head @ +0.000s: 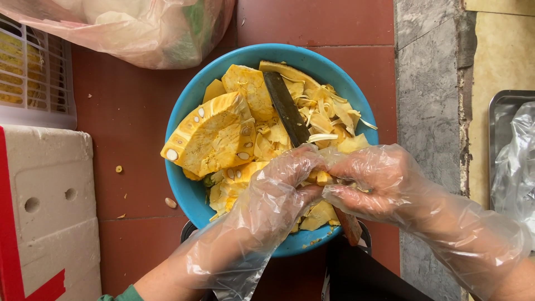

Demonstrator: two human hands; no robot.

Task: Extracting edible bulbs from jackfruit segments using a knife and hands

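Yellow jackfruit flesh (pixel 262 139) fills the blue bowl (pixel 192 195) on the red tiled floor: one large section (pixel 214 134) at nine o'clock is still whole, while loose pods and fibres are heaped from twelve to three. At six o'clock a small pod (pixel 323 178) is pinched between the gloved left hand (pixel 273 195) and right hand (pixel 379 184). A knife (pixel 287 108) is laid across the heap. Much seems left unpicked.

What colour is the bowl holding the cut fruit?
The bowl is blue, clearest in the head view.
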